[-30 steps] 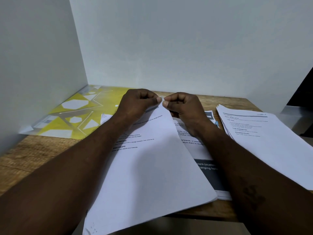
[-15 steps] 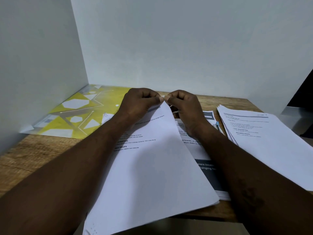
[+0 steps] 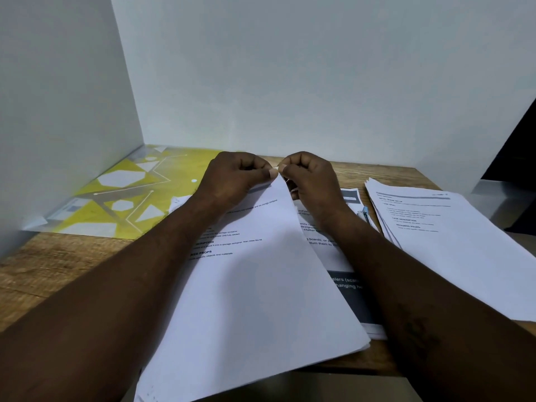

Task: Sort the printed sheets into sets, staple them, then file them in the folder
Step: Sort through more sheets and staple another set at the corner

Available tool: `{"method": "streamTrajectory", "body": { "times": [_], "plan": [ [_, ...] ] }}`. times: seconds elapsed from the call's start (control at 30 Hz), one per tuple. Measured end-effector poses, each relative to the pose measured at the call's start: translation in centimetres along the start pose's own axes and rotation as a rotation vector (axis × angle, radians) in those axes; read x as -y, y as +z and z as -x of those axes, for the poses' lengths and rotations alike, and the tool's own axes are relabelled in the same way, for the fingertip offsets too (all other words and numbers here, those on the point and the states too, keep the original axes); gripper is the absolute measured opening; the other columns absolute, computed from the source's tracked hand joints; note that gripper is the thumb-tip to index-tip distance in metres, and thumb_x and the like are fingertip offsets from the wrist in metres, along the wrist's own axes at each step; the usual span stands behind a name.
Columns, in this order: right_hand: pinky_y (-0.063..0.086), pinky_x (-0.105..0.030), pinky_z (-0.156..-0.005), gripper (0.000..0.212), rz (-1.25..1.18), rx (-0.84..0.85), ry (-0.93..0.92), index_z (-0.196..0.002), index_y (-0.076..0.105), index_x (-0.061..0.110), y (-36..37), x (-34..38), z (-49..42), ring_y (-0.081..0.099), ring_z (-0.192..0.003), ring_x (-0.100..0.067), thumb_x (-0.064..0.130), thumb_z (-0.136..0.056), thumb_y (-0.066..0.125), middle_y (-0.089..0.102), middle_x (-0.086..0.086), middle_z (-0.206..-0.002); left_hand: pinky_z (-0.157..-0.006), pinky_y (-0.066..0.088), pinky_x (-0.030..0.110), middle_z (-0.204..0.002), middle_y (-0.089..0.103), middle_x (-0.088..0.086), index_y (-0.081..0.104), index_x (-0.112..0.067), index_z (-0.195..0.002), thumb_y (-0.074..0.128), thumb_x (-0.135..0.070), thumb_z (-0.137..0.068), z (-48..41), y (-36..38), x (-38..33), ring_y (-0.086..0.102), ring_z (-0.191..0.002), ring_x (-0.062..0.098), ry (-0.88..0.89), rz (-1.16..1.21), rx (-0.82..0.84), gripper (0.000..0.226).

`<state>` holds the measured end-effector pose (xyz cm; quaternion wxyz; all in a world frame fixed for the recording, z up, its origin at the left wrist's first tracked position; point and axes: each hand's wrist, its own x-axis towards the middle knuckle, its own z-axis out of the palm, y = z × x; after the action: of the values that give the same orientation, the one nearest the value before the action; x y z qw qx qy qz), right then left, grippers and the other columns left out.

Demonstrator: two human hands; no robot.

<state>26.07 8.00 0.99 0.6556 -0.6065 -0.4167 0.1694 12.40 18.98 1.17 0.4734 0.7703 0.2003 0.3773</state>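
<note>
Folder (image 3: 95, 198) lies at left on the worktop (image 3: 43, 271). At centre, left hand (image 3: 237, 181) and right hand (image 3: 310, 181), both curled, pinch the top corner of the tilted sheets (image 3: 255, 285). A stack (image 3: 452, 242) sits at right. The step is probably squaring a set for stapling. Next comes a stapler, which I cannot pick out.

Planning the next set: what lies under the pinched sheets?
Under the sheets, a printed page with a dark band shows at their right edge. The rest beneath is covered.

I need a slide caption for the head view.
The left hand and right hand pinch the corner of a sheet set; folder left, stack right.
</note>
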Motion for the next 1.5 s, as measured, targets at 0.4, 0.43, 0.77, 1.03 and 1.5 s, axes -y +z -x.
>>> {"method": "streamTrajectory", "body": {
  "times": [0.4,0.43,0.77,1.03,1.5],
  "plan": [
    [0.044,-0.039,-0.072,0.01,0.01,-0.003,0.021,-0.069,0.073,0.027,0.3,0.1,-0.2,0.055,-0.071,-0.022,0.031,-0.078,0.07,0.065,-0.004,-0.073,-0.073,0.044,0.028,-0.076,0.069,-0.002,0.079,-0.011,-0.081,0.086,-0.028,-0.086,0.1,0.0,0.0,0.056,-0.071,0.008,-0.029,0.006,0.031,0.019],
    [0.046,-0.039,-0.073,0.011,0.015,-0.005,0.024,-0.069,0.073,0.027,0.3,0.0,-0.2,0.057,-0.072,-0.021,0.031,-0.079,0.07,0.067,-0.002,-0.074,-0.073,0.044,0.029,-0.075,0.068,-0.002,0.079,-0.011,-0.081,0.086,-0.028,-0.086,0.1,0.0,0.0,0.055,-0.071,0.008,-0.034,-0.003,0.046,0.019],
    [0.047,-0.035,-0.069,0.013,0.006,0.027,0.051,-0.077,0.073,0.021,-0.1,-0.3,-0.3,0.058,-0.071,-0.021,0.023,-0.089,0.068,0.069,-0.009,-0.079,-0.079,0.05,0.03,-0.078,0.071,0.002,0.08,-0.009,-0.081,0.085,-0.021,-0.087,0.1,0.0,0.3,0.06,-0.072,0.011,-0.133,0.09,0.046,0.014],
    [0.054,-0.027,-0.063,0.013,-0.064,0.078,0.099,-0.089,0.072,0.01,-0.2,-0.2,-0.2,0.065,-0.068,-0.017,0.011,-0.1,0.066,0.073,-0.008,-0.083,-0.09,0.057,0.036,-0.098,0.079,0.017,0.082,-0.007,-0.088,0.083,-0.016,-0.088,0.0,-0.2,0.4,0.068,-0.08,0.015,-0.153,0.105,0.016,0.01],
    [0.056,-0.038,-0.086,0.012,-0.246,0.238,0.252,-0.108,0.075,0.009,-1.5,-0.7,-0.3,0.064,-0.094,-0.025,0.009,-0.102,0.065,0.074,-0.01,-0.103,-0.097,0.059,0.044,-0.093,0.082,0.008,0.085,-0.013,-0.087,0.084,-0.017,-0.087,0.2,-0.5,0.2,0.074,-0.083,0.016,-0.187,0.128,-0.016,0.005]
  ]
}}
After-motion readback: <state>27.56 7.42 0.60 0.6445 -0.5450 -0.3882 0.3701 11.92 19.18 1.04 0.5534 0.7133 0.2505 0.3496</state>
